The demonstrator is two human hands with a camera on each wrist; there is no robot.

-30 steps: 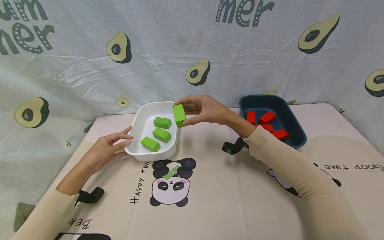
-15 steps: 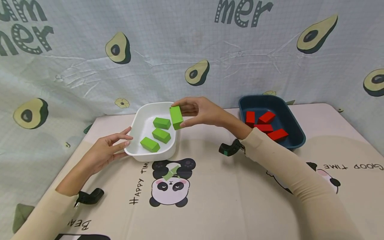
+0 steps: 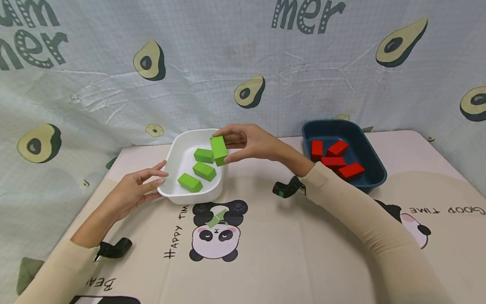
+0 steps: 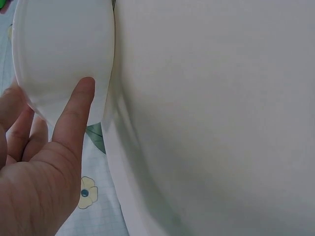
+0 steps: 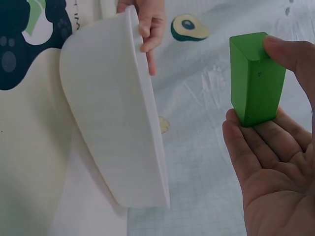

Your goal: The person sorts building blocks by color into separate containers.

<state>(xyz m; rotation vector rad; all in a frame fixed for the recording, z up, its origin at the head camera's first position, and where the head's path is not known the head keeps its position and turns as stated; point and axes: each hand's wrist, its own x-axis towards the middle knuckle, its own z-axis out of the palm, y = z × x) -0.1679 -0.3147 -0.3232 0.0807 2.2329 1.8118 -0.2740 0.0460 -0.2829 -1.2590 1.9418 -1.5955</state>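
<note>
In the head view a white tub (image 3: pixel 218 190) stands left of centre, with three green blocks (image 3: pixel 190 183) lying in it. My left hand (image 3: pixel 130 190) is at its left side, fingers spread and mostly straight, fingertips at the rim; the left wrist view has one straight finger (image 4: pixel 78 105) against the outer wall. My right hand (image 3: pixel 252 143) pinches another green block (image 3: pixel 219 150) between thumb and fingers, over the tub's right rim. In the right wrist view this held block (image 5: pixel 256 81) is upright, thumb on its top edge, fingers below.
A dark blue tub (image 3: pixel 366 156) with several red blocks (image 3: pixel 351 171) stands at the right, beyond the right forearm. A printed cloth (image 3: pixel 265 253) covers the table. Behind the tubs hangs an avocado-patterned curtain (image 3: pixel 212 63).
The right hand, with the green block, has moved a little left and down over the white tub's right rim. The left hand and both tubs have stayed in place.
</note>
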